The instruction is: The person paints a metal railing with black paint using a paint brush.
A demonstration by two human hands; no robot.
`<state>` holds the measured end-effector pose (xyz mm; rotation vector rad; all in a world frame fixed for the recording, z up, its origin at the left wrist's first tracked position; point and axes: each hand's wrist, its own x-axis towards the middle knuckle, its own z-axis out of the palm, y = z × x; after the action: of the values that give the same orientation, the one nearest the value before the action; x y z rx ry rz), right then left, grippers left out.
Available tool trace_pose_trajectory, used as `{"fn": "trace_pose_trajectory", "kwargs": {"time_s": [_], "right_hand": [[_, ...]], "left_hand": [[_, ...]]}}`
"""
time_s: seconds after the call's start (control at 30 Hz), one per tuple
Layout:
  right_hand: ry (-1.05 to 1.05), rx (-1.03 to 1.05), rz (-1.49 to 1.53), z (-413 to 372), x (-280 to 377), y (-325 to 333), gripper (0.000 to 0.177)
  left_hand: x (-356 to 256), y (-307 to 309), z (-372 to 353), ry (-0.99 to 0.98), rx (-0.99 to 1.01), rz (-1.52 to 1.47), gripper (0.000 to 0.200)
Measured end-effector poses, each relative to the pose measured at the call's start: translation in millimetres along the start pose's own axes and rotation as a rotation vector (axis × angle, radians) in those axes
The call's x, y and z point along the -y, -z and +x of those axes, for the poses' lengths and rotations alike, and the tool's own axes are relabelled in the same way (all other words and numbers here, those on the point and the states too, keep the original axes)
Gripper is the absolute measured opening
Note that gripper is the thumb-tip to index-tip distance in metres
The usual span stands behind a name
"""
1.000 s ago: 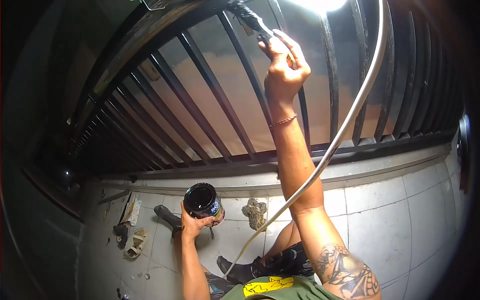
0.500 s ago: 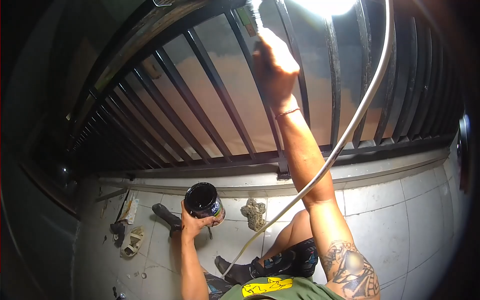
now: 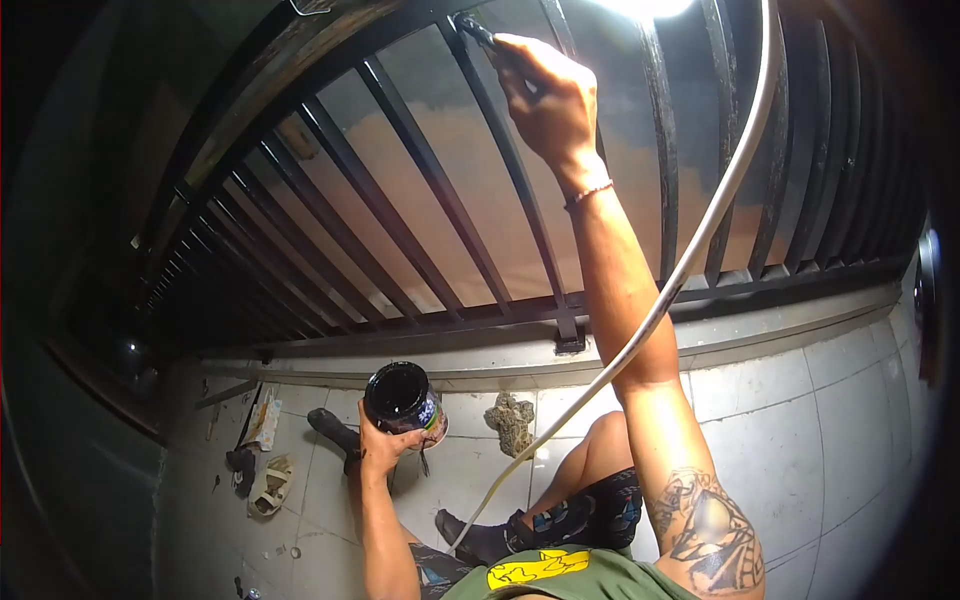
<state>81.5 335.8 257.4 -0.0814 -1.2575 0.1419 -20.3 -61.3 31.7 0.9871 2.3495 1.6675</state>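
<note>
My left hand [image 3: 388,440] is wrapped round a paint can [image 3: 402,398], which is open at the top, dark inside and smeared with black. Up at the railing, my right hand [image 3: 548,95] grips a brush [image 3: 474,30] by its handle. The dark brush head touches or nearly touches the upper end of a black metal bar [image 3: 500,150], close to the top rail. The bristles are too small to make out clearly.
A white cable [image 3: 690,270] hangs across the view in front of my right arm. On the tiled floor [image 3: 750,440] lie a crumpled rag [image 3: 511,424], a light-coloured bag [image 3: 271,487] and small items. A bright lamp [image 3: 645,5] shines at the top.
My right hand has shifted slightly down, with the brush now tilted left toward the bar's upper end. My left hand and the can have barely moved.
</note>
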Motion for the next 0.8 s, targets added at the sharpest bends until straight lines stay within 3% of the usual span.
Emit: {"fn": "trace_pose_trajectory", "kwargs": {"time_s": [0.23, 0.3, 0.37, 0.47, 0.6, 0.7, 0.77, 0.8], "right_hand": [[0.041, -0.078, 0.218, -15, 2, 16, 0.023], [-0.188, -0.047, 0.169, -19, 1, 15, 0.025], [-0.246, -0.031, 0.165, -15, 0, 9, 0.024], [-0.023, -0.121, 0.166, -2, 4, 1, 0.023], [0.034, -0.173, 0.212, -11, 17, 10, 0.021], [-0.071, -0.128, 0.198, -28, 27, 34, 0.02], [-0.416, -0.113, 0.338, -40, 30, 39, 0.022], [-0.494, -0.195, 0.378, -47, 30, 37, 0.021]], "left_hand": [[2, -3, 0, 0.011, 0.003, 0.027, 0.092], [0, -4, -1, 0.038, 0.004, -0.054, 0.093], [0, -4, -2, 0.032, 0.001, -0.05, 0.093], [9, -1, -1, 0.012, -0.012, -0.003, 0.093], [0, -4, -2, 0.007, -0.014, -0.057, 0.093], [8, -2, -4, 0.024, -0.017, 0.032, 0.093], [11, -1, -4, 0.015, -0.008, -0.003, 0.093], [13, -2, -4, 0.004, -0.003, -0.035, 0.093]]}}
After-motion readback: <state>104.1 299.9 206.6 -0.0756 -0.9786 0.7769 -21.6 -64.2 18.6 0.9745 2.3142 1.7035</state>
